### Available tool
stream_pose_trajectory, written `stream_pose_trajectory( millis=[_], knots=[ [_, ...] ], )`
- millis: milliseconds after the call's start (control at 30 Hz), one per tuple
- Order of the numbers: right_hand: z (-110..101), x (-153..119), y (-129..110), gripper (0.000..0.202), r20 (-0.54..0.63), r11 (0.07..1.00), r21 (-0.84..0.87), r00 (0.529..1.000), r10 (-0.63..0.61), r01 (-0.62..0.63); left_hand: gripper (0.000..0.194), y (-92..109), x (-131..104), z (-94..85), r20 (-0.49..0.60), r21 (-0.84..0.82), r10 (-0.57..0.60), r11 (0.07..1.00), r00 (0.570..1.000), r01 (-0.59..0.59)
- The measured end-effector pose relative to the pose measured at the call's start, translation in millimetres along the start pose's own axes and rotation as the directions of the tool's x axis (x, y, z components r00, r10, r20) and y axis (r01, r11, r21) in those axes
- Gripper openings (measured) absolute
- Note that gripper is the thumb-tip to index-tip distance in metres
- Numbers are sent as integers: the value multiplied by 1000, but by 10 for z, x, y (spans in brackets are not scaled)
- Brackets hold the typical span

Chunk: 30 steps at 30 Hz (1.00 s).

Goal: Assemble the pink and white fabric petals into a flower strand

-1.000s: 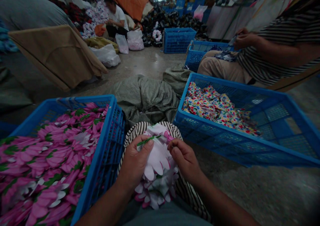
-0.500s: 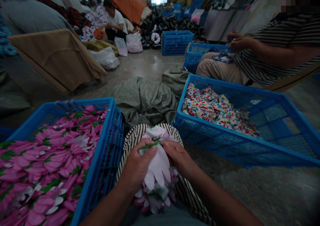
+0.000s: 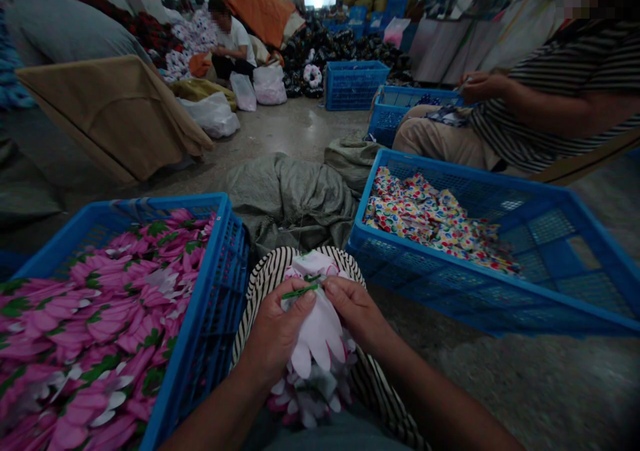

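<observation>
Above my lap, a white fabric flower piece (image 3: 316,334) with pink-edged petals and a green edge at its top hangs between my hands. My left hand (image 3: 275,321) pinches the green edge between thumb and fingers. Close beside it, my right hand (image 3: 353,304) is closed at the other end of that edge, thumb against fingertips; anything small inside its pinch cannot be made out. More white and pink petal pieces (image 3: 313,394) lie on my lap underneath, over striped cloth (image 3: 257,284).
At left stands a blue crate (image 3: 225,204) full of pink and green fabric flowers (image 3: 115,304). Another blue crate (image 3: 480,178) at right holds colourful printed fabric pieces (image 3: 430,218). Grey-green sacks (image 3: 290,191) lie ahead. A co-worker in stripes (image 3: 560,98) sits at right.
My hands keep almost the same place and pinch on the flower piece. My right fingers have shifted slightly at the green edge. The co-worker's hands at right have moved a little.
</observation>
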State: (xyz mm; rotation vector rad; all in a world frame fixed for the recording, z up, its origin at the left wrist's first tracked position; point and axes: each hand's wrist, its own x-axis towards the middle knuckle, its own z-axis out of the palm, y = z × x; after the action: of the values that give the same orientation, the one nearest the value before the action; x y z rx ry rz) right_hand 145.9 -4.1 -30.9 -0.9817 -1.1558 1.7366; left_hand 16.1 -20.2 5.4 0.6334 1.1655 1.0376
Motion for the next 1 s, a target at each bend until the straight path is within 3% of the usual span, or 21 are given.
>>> stream_pose_trajectory(
  millis=[233, 333, 467, 633, 833, 1000],
  knots=[
    [15, 16, -29, 39, -25, 1000, -14, 1000, 3, -4, 23, -15, -3, 3, 3, 12, 14, 1000, 1000, -14],
    [-19, -10, -28, 39, -144, 999, 6, 989, -37, 38, 23, -26, 14, -23, -43, 17, 27, 1000, 999, -26],
    [-87, -162, 63, 35, -325, 976, -128, 922, -209, 175, 22, -52, 70, -82, -149, -3, 79, 997, 986, -81],
    [-62, -291, 195, 31, -242, 883, -381, 893, -380, 272, 24, -60, 116, -64, -159, -92, 80, 991, 984, -95],
    [-23, -221, 159, 32, -168, 938, -282, 952, -255, 201, 24, -45, 100, -40, -143, -177, 51, 981, 988, -77],
    [-27, -223, 84, 30, -77, 868, -400, 933, -351, 294, 24, -54, 110, -54, -139, -165, 47, 984, 989, -70]
  ],
)
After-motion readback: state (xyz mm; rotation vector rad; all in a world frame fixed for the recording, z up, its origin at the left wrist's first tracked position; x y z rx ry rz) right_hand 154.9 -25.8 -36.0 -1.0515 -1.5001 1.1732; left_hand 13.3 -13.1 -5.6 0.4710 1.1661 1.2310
